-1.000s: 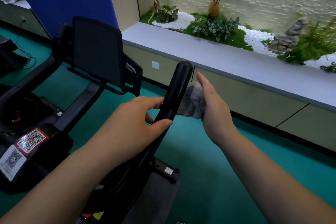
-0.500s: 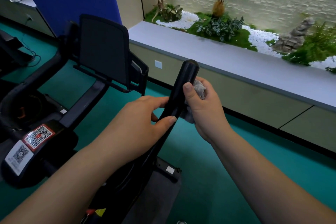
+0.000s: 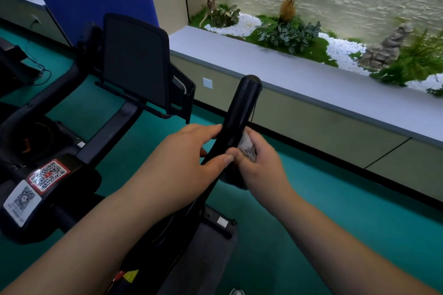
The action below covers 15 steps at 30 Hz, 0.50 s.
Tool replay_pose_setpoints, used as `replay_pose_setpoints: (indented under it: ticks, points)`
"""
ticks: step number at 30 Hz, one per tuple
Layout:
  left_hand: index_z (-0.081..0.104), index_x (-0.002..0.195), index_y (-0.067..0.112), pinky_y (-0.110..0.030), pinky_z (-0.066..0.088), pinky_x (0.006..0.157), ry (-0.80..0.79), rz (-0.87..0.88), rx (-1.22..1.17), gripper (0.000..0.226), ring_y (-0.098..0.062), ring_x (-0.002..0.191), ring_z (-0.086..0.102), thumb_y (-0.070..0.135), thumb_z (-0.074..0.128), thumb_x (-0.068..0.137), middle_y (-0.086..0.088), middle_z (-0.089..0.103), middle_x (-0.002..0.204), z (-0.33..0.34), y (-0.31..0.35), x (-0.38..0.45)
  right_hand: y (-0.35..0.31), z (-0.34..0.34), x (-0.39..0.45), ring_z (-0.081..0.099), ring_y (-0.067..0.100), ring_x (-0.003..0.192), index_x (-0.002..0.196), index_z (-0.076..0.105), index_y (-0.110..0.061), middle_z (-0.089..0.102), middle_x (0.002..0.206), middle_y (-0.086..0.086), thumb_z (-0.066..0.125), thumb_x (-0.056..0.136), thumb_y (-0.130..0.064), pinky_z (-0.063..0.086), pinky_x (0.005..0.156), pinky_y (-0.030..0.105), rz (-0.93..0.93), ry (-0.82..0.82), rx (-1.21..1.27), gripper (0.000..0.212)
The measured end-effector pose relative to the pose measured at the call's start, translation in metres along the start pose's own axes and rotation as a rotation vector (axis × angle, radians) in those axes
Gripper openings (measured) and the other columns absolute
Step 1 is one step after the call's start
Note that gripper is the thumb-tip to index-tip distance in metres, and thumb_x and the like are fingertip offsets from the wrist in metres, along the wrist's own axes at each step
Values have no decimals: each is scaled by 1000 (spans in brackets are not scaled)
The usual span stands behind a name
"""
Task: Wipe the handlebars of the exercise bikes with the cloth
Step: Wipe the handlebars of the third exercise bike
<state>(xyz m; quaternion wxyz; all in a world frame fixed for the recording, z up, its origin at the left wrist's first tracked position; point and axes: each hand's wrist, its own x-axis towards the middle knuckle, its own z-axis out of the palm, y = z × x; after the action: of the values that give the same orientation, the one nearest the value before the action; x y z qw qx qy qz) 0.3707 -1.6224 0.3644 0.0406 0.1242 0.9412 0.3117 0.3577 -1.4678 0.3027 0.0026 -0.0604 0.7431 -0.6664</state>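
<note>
My left hand grips the black handlebar partway up, thumb across its front. My right hand pinches the grey cloth against the bar's right side, touching my left thumb.

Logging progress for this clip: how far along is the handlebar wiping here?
Done: nothing shows as finished. In hand: the right hand holds the grey cloth against the black handlebar partway down, while the left hand grips it. Left: its bare upper end; no other bike's handlebars are visible.
</note>
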Motion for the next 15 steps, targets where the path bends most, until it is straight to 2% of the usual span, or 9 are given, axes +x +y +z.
replay_pose_setpoints:
  ticks: [2, 4, 7, 8, 11, 15]
  points:
    - [40, 138, 41, -12, 40, 72, -8, 7, 13, 60, 8, 94, 51, 51, 54, 81, 23, 48, 125, -1, -1, 0, -9, -1, 9, 64, -3, 79, 120, 58, -17, 68, 94, -7, 70, 80, -32, 48, 67, 14, 4, 40, 32, 44]
    - [38, 139, 40, -14, 42, 77, -28, 9, 28, 65, 9, 95, 50, 55, 53, 78, 22, 47, 128, -2, -1, -1, -26, -11, 25, 60, -7, 68, 121, 56, -24, 63, 88, -7, 66, 85, -29, 46, 56, 10, -14, 120, 55, 38]
    - [38, 140, 40, -17, 44, 83, -36, 5, 37, 66, 7, 98, 50, 52, 58, 78, 21, 47, 130, -3, 0, -4, -43, -21, 44, 59, 1, 81, 135, 48, -19, 61, 103, -7, 64, 84, -37, 48, 65, 12, -83, 218, 5, 56]
    - [38, 139, 40, -17, 44, 83, -35, 4, 38, 66, 7, 99, 50, 49, 61, 78, 21, 47, 129, -3, 0, -5, -43, -19, 42, 60, 2, 81, 133, 50, -17, 63, 103, -4, 65, 85, -34, 48, 65, 12, -82, 201, 4, 53]
    - [38, 137, 44, -13, 42, 80, -45, 7, 55, 66, 6, 98, 51, 42, 68, 78, 21, 49, 125, -4, 0, -11, -24, -6, 19, 62, -5, 73, 113, 56, -18, 65, 92, -3, 65, 87, -19, 47, 59, 10, -55, 89, 52, 27]
    - [40, 131, 52, -4, 40, 66, -68, 0, 86, 62, 10, 89, 51, 41, 70, 77, 29, 51, 106, -7, -6, -18, -16, 6, 3, 58, -9, 61, 92, 54, -33, 64, 71, -19, 66, 86, -16, 44, 54, 7, -14, 78, 58, 21]
